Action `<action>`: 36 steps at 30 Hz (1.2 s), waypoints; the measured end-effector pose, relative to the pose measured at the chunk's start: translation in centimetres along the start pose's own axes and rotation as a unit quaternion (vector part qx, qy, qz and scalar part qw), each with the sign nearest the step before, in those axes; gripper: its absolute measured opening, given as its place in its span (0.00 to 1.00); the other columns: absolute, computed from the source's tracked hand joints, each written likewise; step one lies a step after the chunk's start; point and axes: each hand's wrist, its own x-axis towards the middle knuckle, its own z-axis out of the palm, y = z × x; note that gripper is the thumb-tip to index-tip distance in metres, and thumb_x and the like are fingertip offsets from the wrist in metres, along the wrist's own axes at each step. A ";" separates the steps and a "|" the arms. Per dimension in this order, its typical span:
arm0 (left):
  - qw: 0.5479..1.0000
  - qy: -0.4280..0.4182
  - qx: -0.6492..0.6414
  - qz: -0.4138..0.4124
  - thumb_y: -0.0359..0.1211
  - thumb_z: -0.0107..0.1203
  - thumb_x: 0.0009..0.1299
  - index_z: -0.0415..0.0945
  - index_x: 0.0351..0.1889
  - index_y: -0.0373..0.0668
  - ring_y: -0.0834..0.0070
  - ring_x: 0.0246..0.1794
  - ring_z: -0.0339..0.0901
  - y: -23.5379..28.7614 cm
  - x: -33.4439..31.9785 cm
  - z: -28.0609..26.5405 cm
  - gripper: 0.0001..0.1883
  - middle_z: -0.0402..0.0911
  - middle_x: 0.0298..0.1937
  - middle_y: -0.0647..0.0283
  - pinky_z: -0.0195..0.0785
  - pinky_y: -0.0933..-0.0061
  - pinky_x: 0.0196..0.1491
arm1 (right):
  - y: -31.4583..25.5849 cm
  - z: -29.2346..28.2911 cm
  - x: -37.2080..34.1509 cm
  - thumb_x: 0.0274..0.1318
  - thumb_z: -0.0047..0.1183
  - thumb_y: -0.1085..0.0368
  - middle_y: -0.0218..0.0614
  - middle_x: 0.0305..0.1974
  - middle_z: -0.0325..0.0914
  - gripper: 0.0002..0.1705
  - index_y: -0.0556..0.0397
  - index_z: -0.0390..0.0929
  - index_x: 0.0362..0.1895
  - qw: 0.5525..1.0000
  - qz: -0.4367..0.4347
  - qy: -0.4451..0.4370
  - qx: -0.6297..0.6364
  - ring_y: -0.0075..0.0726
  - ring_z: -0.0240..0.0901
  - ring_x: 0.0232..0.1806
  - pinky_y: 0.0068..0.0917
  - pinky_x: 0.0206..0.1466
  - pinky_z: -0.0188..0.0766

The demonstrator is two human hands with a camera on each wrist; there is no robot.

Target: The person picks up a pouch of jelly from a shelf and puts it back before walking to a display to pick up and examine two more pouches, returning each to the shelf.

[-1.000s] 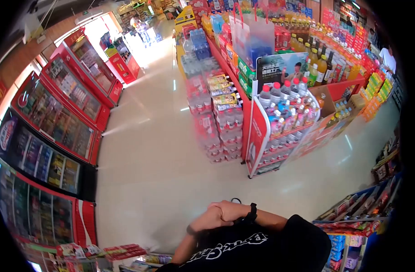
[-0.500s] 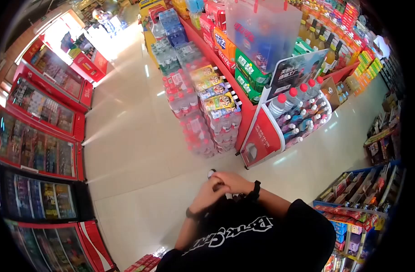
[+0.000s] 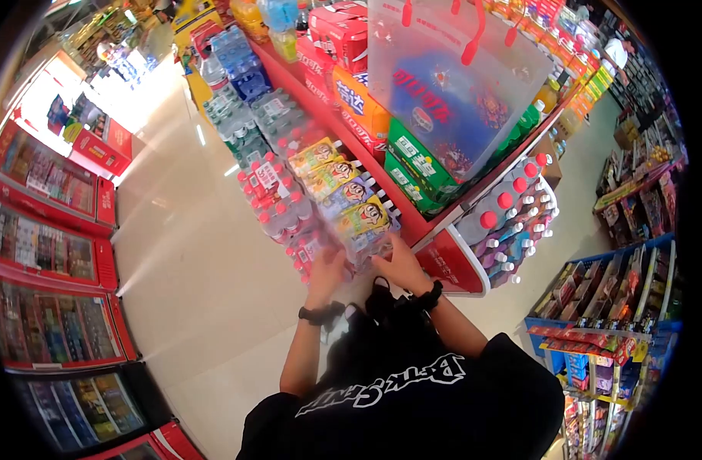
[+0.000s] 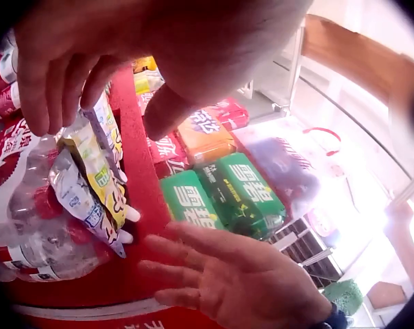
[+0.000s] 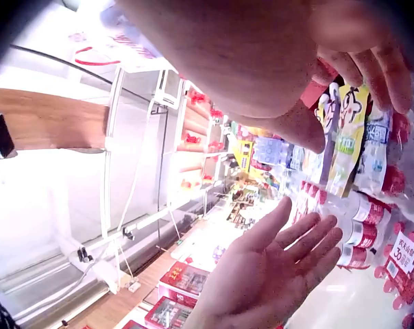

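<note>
In the head view, my left hand (image 3: 326,276) and right hand (image 3: 403,267) are apart, reaching toward the near end of a stack of shrink-wrapped water bottles. Their palms face each other, with fingers spread and nothing gripped. Cartoon-faced drink pouches (image 3: 362,218) lie in a row on top of the stack, just beyond the fingertips. Left of them are red-capped bottles (image 3: 270,192) in clear wrap. The left wrist view shows the left hand (image 4: 145,48) above the pouches (image 4: 94,161), the right hand (image 4: 234,281) opposite. In the right wrist view, the left palm (image 5: 269,274) lies flat and open.
A red-sided rack of bottles (image 3: 451,261) stands close to the right hand. Behind it are green soda packs (image 3: 416,165) and a translucent carrier bag (image 3: 458,92). Red drink fridges (image 3: 48,249) line the left wall across the tiled floor (image 3: 190,253). Snack shelves (image 3: 604,299) are at right.
My hands were clasped together at the waist; they have separated and moved forward to the bottle stack. The view has come closer to the stack and tilted down.
</note>
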 end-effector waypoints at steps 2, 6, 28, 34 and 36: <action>0.995 -0.026 -0.052 -0.083 0.41 0.60 0.74 0.71 0.58 0.35 0.77 0.47 0.79 2.4 1.1 0.3 0.22 0.80 0.51 0.61 0.72 0.74 0.45 | 1.2 0.1 1.9 0.53 0.65 0.60 0.52 0.54 0.75 0.41 0.62 0.62 0.68 0.999 0.042 -0.003 -0.006 0.42 0.78 0.48 0.37 0.54 0.75; 0.980 -0.017 -0.161 -0.112 0.41 0.59 0.75 0.71 0.56 0.36 0.79 0.42 0.77 -0.7 6.3 0.5 0.20 0.79 0.45 0.63 0.71 0.77 0.40 | 4.9 1.6 5.9 0.53 0.65 0.62 0.49 0.50 0.78 0.39 0.61 0.64 0.67 0.997 -0.004 0.081 -0.016 0.43 0.79 0.46 0.37 0.52 0.76; 0.903 -0.392 -0.154 -0.080 0.28 0.64 0.66 0.69 0.65 0.32 0.73 0.54 0.79 -3.2 2.1 -2.6 0.29 0.79 0.59 0.60 0.71 0.71 0.60 | 1.5 1.2 -2.4 0.50 0.65 0.74 0.27 0.29 0.80 0.07 0.56 0.82 0.35 0.914 0.133 0.237 0.302 0.19 0.74 0.31 0.20 0.35 0.72; 0.843 -0.532 0.057 -0.058 0.27 0.69 0.62 0.70 0.60 0.34 0.74 0.52 0.80 -4.3 -0.5 -0.6 0.29 0.81 0.53 0.60 0.74 0.70 0.56 | -1.0 1.3 -10.1 0.52 0.64 0.77 0.30 0.35 0.82 0.11 0.57 0.79 0.40 0.823 0.134 0.345 0.431 0.22 0.77 0.36 0.21 0.43 0.74; 0.802 -0.586 0.103 -0.048 0.27 0.69 0.61 0.70 0.60 0.35 0.74 0.52 0.80 -2.0 -2.7 1.7 0.29 0.81 0.53 0.61 0.74 0.70 0.54 | -0.9 0.6 -13.0 0.53 0.63 0.78 0.31 0.36 0.82 0.12 0.57 0.78 0.42 0.806 0.135 0.366 0.445 0.23 0.78 0.38 0.22 0.44 0.74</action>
